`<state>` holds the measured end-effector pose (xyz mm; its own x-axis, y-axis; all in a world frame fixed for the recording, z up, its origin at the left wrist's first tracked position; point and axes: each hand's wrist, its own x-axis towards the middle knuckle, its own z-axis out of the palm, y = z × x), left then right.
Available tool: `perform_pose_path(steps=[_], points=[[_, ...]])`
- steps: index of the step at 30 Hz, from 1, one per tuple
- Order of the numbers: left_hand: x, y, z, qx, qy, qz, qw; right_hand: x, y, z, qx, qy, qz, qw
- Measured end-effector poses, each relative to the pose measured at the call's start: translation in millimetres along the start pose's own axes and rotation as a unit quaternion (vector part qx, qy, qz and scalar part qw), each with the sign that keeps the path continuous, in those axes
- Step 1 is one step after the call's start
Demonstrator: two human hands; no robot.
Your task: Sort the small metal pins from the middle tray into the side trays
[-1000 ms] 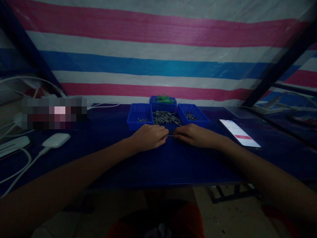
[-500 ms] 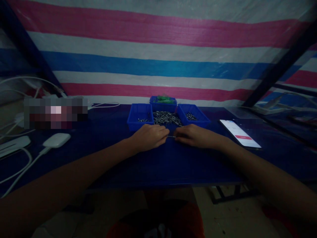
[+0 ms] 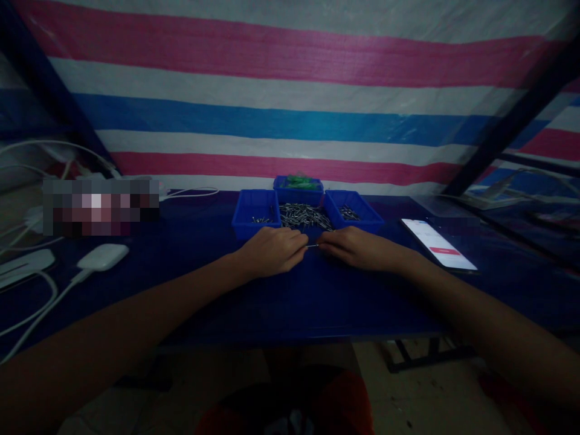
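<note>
My left hand [image 3: 274,251] is closed, fingertips pinched on one end of a thin, shiny metal piece [image 3: 312,246]. At its other end my right hand [image 3: 351,246] pinches with bent fingers. The piece lies roughly level across the small gap between the hands; its exact kind is too small to tell. Just beyond the hands lies a heap of small slim metal parts [image 3: 304,214]. A blue bin [image 3: 256,228] holding a few such parts stands left of the heap, and another blue bin [image 3: 362,225] with similar parts stands on its right.
Behind the heap is a third blue bin [image 3: 299,194] with green items [image 3: 299,180]. A lit phone [image 3: 439,244] lies on the blue table [image 3: 299,308] at right. At left are a white charger [image 3: 103,257] and cables. A striped sheet [image 3: 290,72] hangs behind.
My right hand has shifted slightly left, its fingers closing nearer the thin metal piece, and the gap between the hands is a little narrower. My left hand is nearly still.
</note>
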<state>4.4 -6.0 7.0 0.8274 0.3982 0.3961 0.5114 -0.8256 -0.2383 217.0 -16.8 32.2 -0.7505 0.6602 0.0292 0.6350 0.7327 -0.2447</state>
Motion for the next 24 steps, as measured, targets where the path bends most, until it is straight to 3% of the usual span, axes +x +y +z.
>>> perform_pose_path(steps=[24], points=[[-1.2,-2.3,6.4,0.000,-0.032,0.000,0.999,-1.4,-4.8,-1.3,0.017,0.028,-0.022,0.999]])
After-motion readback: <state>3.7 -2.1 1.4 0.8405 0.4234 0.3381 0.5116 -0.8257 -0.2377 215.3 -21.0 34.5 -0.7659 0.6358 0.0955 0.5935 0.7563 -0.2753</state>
